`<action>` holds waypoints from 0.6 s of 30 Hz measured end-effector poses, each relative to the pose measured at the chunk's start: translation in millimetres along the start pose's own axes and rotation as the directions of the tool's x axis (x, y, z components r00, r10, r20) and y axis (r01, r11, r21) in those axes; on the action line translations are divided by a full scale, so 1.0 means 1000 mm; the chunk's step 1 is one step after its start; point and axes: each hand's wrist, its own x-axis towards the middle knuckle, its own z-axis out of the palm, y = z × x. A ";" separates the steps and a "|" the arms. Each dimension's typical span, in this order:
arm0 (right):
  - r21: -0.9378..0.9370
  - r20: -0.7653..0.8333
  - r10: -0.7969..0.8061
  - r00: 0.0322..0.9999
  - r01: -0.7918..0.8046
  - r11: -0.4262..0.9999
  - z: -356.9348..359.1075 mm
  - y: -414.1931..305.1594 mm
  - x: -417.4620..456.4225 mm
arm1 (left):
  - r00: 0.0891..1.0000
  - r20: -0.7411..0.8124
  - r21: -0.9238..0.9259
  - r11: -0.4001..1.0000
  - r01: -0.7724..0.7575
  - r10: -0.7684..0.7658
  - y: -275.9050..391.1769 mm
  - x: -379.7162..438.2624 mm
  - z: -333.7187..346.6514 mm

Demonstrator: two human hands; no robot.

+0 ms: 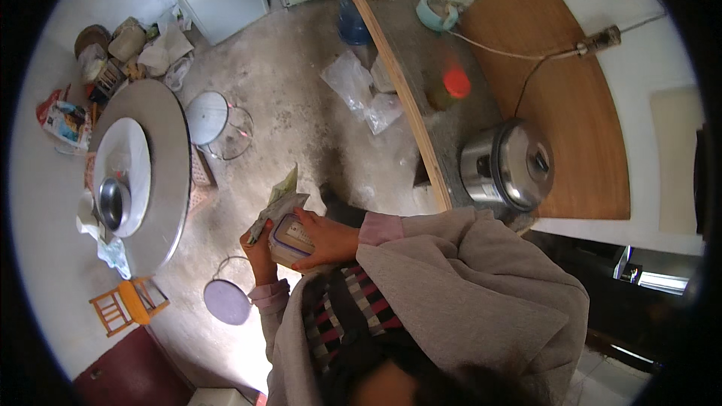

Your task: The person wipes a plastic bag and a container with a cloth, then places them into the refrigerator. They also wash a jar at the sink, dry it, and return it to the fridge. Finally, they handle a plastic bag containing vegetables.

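Note:
My left hand point(260, 253) is closed on a crumpled pale green and grey packet or wrapper point(280, 206), held against the far end of a box. The box is a clear plastic food container point(293, 235) with a blue rim, tilted in front of my chest. My right hand point(328, 238) grips its near side, thumb and fingers spread over the rim. Something pale with small printed marks shows in or on the container; whether a lid is on it I cannot tell. The left fingers are partly hidden behind the packet.
At left a round table point(163, 180) holds a metal bowl point(113, 203). Stools point(207, 118) point(227, 301) and a small wooden chair point(134, 301) stand on the floor. At right, a wood-edged counter point(406, 90) bears a steel cooker point(507, 166) and a teal kettle point(434, 14). Plastic bags point(350, 81) lie beside it.

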 end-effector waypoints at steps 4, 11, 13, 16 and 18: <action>0.038 0.016 0.041 0.999 -0.042 0.998 -0.052 -0.040 0.060 | 0.999 0.007 0.138 0.990 0.037 -0.038 0.035 0.079 -0.001; 0.132 0.085 0.042 0.996 -0.053 0.990 -0.131 -0.059 0.162 | 0.995 0.102 0.152 0.988 -0.015 -0.001 0.066 0.204 0.002; 0.172 0.013 0.042 0.999 -0.044 0.984 -0.154 -0.053 0.199 | 0.991 0.131 0.191 0.980 -0.060 0.035 0.074 0.246 0.005; 0.195 -0.117 0.011 0.993 0.012 0.981 -0.184 -0.042 0.261 | 0.995 0.086 0.146 0.989 0.028 -0.041 0.090 0.318 0.005; 0.167 -0.053 0.069 0.996 -0.059 0.984 -0.209 -0.038 0.308 | 0.993 0.117 0.203 0.978 -0.050 0.026 0.092 0.376 -0.007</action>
